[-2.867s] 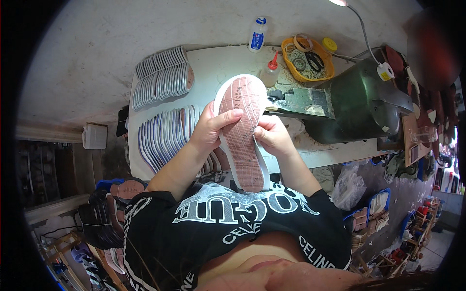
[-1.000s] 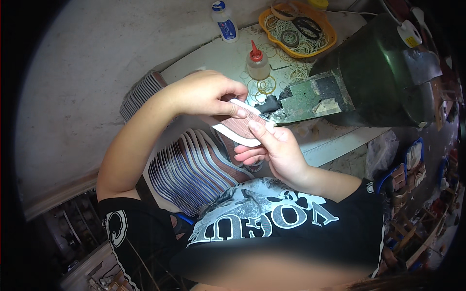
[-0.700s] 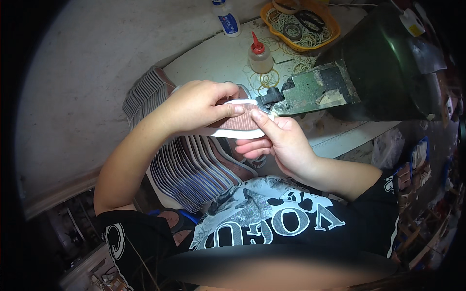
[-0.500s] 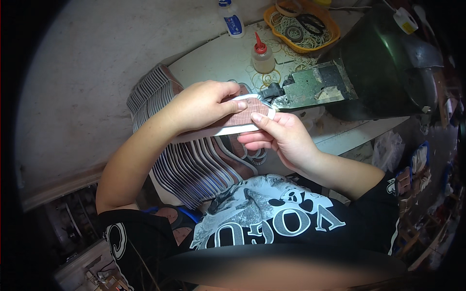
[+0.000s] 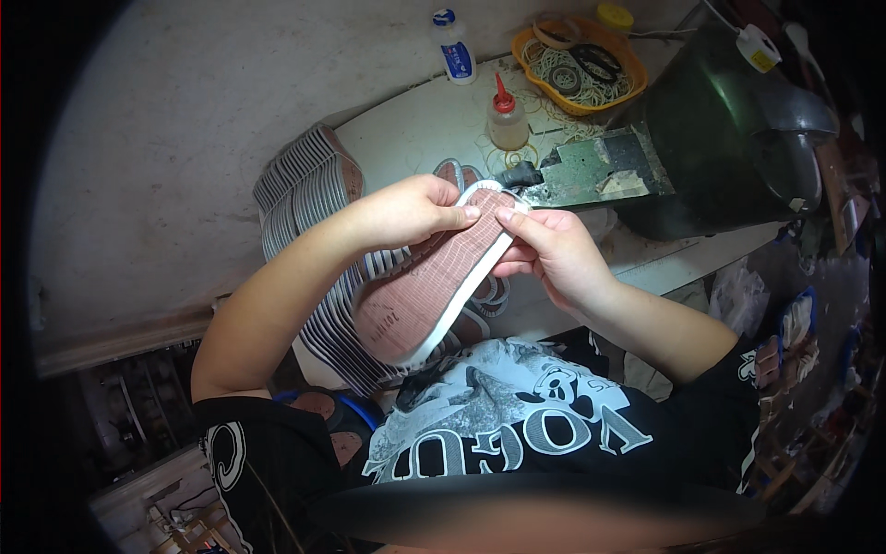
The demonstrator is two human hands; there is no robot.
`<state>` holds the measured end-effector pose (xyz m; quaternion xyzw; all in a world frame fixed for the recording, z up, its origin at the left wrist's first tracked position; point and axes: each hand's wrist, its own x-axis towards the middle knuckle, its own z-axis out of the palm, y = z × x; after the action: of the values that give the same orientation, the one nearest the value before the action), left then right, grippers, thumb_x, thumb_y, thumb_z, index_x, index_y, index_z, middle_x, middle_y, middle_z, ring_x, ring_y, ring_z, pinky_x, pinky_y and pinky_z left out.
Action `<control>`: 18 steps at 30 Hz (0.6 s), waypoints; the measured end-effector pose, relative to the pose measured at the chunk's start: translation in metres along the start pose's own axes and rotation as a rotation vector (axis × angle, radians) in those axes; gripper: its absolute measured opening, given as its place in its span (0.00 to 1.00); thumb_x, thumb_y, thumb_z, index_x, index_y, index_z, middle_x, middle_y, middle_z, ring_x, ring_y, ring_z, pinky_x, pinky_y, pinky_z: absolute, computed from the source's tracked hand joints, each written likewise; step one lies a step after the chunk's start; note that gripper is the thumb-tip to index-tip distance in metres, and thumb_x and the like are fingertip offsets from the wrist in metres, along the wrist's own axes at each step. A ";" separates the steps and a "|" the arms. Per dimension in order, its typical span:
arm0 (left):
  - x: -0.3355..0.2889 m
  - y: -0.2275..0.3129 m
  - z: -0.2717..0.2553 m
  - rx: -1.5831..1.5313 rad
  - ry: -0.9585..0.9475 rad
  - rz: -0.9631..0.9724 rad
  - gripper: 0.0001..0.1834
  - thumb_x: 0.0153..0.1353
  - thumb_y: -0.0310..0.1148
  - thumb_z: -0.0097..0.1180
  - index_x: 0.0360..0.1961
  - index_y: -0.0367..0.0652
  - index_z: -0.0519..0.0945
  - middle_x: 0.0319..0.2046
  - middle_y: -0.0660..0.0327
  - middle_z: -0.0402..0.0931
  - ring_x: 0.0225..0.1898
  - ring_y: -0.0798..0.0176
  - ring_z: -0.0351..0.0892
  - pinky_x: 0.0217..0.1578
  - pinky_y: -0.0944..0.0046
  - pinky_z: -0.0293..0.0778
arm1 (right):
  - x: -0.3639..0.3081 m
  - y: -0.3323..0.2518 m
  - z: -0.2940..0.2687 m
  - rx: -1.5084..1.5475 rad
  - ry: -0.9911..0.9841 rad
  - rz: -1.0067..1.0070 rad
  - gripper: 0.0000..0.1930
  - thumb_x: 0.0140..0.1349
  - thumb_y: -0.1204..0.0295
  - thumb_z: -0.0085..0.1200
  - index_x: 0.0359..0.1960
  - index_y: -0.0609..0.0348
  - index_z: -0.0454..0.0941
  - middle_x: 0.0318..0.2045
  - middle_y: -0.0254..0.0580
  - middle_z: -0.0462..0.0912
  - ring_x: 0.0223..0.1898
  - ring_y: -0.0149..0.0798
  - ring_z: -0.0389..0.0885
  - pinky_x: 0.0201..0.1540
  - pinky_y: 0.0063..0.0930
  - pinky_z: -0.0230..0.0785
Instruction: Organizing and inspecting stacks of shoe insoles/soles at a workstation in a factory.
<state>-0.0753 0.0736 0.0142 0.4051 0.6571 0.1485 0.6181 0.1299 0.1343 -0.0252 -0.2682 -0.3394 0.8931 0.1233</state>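
Observation:
Between my two hands is a reddish-brown shoe insole [image 5: 429, 277] with a white strip along its edge. My left hand [image 5: 420, 214] pinches its far left side, thumb on top. Gripping the far right edge, my right hand [image 5: 554, 249] has its thumb on the face and fingers curled beneath. The insole's far end touches or nearly touches the dark head [image 5: 520, 175] of a green machine [image 5: 600, 166]; exact contact is hidden. The wide end points toward me, over a row of stacked insoles [image 5: 337, 314]. Another stack [image 5: 309, 180] lies farther left.
Beyond the hands stand a squeeze bottle with a red nozzle [image 5: 508, 115] and a white-and-blue bottle [image 5: 454, 48]. An orange basket [image 5: 552, 90] holds rubber bands and rolls. The machine's large dark green body [image 5: 729, 120] fills the right side. A plastic bag [image 5: 738, 291] hangs at the table's right edge.
The insole has swung round, its wide end now toward me and more of its face showing. Both hands have turned with it and still hold its far end.

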 end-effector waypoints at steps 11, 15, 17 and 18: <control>-0.008 0.007 0.020 -0.201 0.128 -0.042 0.18 0.65 0.42 0.50 0.28 0.37 0.78 0.18 0.63 0.76 0.15 0.74 0.71 0.16 0.74 0.67 | 0.003 0.001 -0.006 -0.048 -0.043 0.012 0.13 0.64 0.67 0.52 0.39 0.67 0.78 0.31 0.42 0.83 0.30 0.28 0.82 0.31 0.17 0.75; -0.002 0.010 0.028 -0.289 0.156 -0.036 0.23 0.66 0.45 0.47 0.23 0.37 0.77 0.10 0.59 0.73 0.06 0.71 0.66 0.07 0.74 0.61 | -0.020 -0.001 -0.010 -0.138 -0.091 0.089 0.15 0.59 0.68 0.57 0.42 0.68 0.77 0.36 0.42 0.82 0.35 0.28 0.81 0.41 0.21 0.72; -0.004 0.006 0.026 -0.316 0.155 -0.027 0.24 0.66 0.46 0.48 0.22 0.37 0.77 0.09 0.58 0.73 0.05 0.72 0.65 0.07 0.76 0.60 | -0.044 -0.005 -0.007 -0.286 -0.157 0.106 0.16 0.57 0.68 0.60 0.43 0.67 0.77 0.37 0.41 0.82 0.36 0.29 0.81 0.43 0.22 0.72; -0.002 0.004 0.026 -0.323 0.176 -0.014 0.24 0.66 0.47 0.48 0.20 0.38 0.76 0.08 0.59 0.72 0.05 0.73 0.64 0.07 0.76 0.59 | -0.055 -0.003 -0.008 -0.316 -0.207 0.137 0.17 0.56 0.69 0.61 0.44 0.66 0.78 0.38 0.40 0.82 0.38 0.29 0.80 0.45 0.23 0.71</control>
<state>-0.0501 0.0668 0.0138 0.2814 0.6792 0.2827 0.6161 0.1799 0.1186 -0.0070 -0.2133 -0.4671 0.8579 -0.0167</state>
